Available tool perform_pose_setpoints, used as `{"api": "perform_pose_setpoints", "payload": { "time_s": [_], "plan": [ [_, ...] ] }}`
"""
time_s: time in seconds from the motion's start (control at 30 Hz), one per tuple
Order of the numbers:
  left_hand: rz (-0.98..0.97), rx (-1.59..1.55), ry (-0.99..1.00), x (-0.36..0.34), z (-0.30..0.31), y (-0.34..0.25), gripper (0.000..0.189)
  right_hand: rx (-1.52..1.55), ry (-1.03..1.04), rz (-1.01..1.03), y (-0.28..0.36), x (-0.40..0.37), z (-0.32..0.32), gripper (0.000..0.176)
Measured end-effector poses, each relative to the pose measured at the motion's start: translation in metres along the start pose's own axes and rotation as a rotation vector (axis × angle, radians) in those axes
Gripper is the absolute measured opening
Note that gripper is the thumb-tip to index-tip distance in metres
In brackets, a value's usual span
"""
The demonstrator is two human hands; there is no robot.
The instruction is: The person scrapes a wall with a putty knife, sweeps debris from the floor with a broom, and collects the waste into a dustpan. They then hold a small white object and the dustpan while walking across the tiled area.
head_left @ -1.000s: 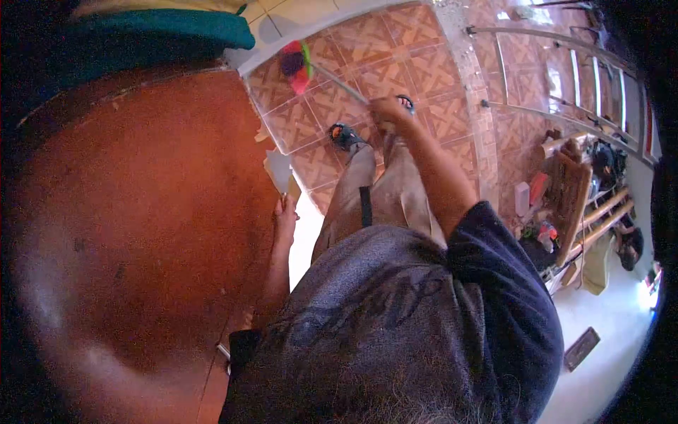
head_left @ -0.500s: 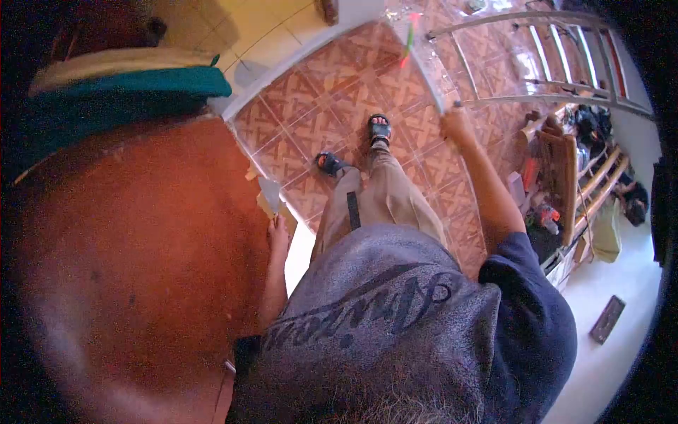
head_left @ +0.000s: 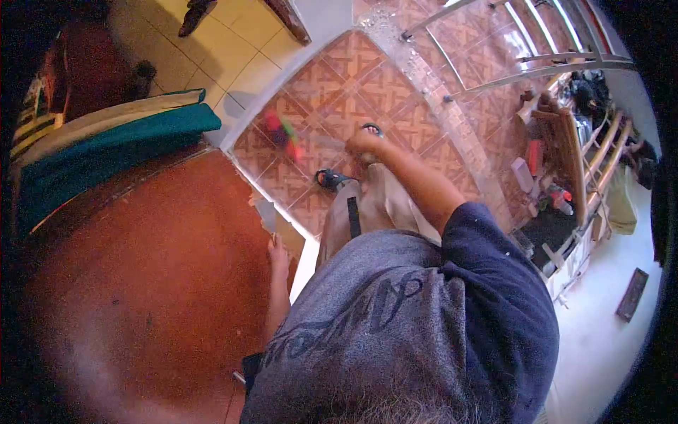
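My left hand (head_left: 278,252) is closed on the handle of a putty knife. The grey blade of the putty knife (head_left: 265,213) lies at the chipped, pale edge of a large reddish-brown panel (head_left: 162,261). My right hand (head_left: 364,143) grips the handle of a mallet, above my feet. The mallet's head (head_left: 284,136) has red ends and a green middle, and it is smeared by motion over the tiles. It stands apart from the putty knife, up and to the right of it.
A metal ladder (head_left: 526,74) lies across the upper right. Beside it a wooden rack (head_left: 575,141) is surrounded by clutter. Teal cloth (head_left: 127,134) hangs at the upper left. Pale rubble (head_left: 378,28) is scattered on the patterned tile floor (head_left: 417,141).
My right hand has swung the mallet leftward and nearer to the panel's edge. My left hand keeps the putty knife at about the same place. The view has shifted slightly.
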State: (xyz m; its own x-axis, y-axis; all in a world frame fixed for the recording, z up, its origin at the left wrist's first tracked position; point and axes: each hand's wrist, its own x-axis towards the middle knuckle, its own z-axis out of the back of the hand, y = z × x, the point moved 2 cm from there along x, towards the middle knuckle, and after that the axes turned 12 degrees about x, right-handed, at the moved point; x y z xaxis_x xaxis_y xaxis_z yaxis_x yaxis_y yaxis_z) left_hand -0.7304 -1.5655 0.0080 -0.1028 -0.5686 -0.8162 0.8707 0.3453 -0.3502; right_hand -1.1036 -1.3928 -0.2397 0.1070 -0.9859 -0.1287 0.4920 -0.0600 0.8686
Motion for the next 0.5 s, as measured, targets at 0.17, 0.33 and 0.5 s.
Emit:
{"api": "perform_pose_setpoints", "payload": {
  "time_s": [0.17,0.33,0.5],
  "plan": [
    [0.023,-0.076,-0.085,-0.01,-0.004,0.004,0.028,0.104,-0.129,-0.904,-0.055,-0.118,0.157,0.028],
    [0.02,-0.012,0.047,0.014,-0.012,0.061,0.037,0.612,-0.893,-1.249,0.031,-0.167,0.214,0.02],
    [-0.034,0.127,0.002,-0.002,-0.023,0.061,0.047,0.523,-0.869,-1.001,0.147,-0.183,0.185,0.022]
  ]
}}
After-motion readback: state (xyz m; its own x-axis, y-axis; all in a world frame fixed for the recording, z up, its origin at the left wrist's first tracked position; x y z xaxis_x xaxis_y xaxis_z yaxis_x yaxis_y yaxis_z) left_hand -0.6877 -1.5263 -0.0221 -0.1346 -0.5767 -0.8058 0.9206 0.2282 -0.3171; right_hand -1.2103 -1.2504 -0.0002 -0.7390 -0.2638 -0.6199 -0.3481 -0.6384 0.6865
